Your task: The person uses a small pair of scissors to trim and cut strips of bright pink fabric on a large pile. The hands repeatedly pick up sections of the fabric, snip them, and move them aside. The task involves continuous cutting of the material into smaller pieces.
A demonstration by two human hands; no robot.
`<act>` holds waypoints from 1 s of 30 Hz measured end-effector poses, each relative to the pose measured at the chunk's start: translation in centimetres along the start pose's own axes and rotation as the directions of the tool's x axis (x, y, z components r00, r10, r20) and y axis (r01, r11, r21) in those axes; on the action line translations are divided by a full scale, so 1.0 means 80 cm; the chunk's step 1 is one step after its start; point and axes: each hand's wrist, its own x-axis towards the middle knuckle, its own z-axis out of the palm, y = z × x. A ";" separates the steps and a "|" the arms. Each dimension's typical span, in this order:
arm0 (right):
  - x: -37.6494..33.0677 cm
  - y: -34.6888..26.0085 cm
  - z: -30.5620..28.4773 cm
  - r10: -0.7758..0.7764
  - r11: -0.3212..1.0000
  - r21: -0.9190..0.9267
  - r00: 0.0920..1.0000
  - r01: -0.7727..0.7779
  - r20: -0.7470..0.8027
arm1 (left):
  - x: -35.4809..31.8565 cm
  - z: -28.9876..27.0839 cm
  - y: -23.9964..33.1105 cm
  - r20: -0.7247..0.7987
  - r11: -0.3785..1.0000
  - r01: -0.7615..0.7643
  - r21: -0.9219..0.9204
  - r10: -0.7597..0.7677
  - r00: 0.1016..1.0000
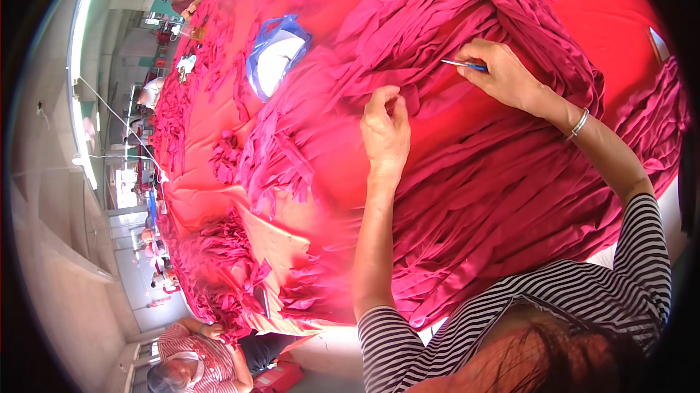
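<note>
Crimson cloth, gathered in long, narrow strips [474, 207], lay heaped across the broad worktop in front of the person, running beneath both forearms and up past the hands. It looked soft and limp, with no stiffness of its own; a single strip would probably have been light and easily bent, while a whole bundle would likely have dragged and tangled with its neighbours. The best hold seemed to be a thumb-and-finger pinch on a loose end or edge, rather than a grab into the middle of the pile. The right hand [503, 79] was closed around a slim tool [479, 67], blue at the grip with a pale metal tip pointing left over the folds. The left hand [386, 134] hung just beside, its fingers curled in toward the thumb with little gap; whether it pinched any cloth could not be told. The strips were creased and rumpled, deep pinkish red with darker furrows, bunched thickly toward the far side and spread in near-parallel ridges closer in, against smoother, brighter red fabric [609, 6] at the far right.
</note>
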 end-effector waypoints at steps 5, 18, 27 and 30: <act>0.038 0.002 0.013 0.044 0.999 0.033 0.993 -0.041 -0.109 | 0.034 0.024 0.006 -0.025 0.961 -0.205 0.186 0.213 0.977; -0.010 0.014 -0.010 -0.236 0.968 -0.083 0.971 0.238 0.026 | -0.006 0.021 0.023 0.027 0.967 -0.248 -0.053 0.249 0.968; -0.029 0.014 -0.010 -0.159 0.986 -0.045 0.987 0.159 -0.008 | 0.030 0.022 0.034 0.211 0.873 -0.459 0.166 0.423 0.881; -0.028 0.014 -0.006 -0.161 0.987 -0.005 0.986 0.161 -0.043 | 0.026 0.028 0.025 0.220 0.946 -0.317 0.069 0.296 0.930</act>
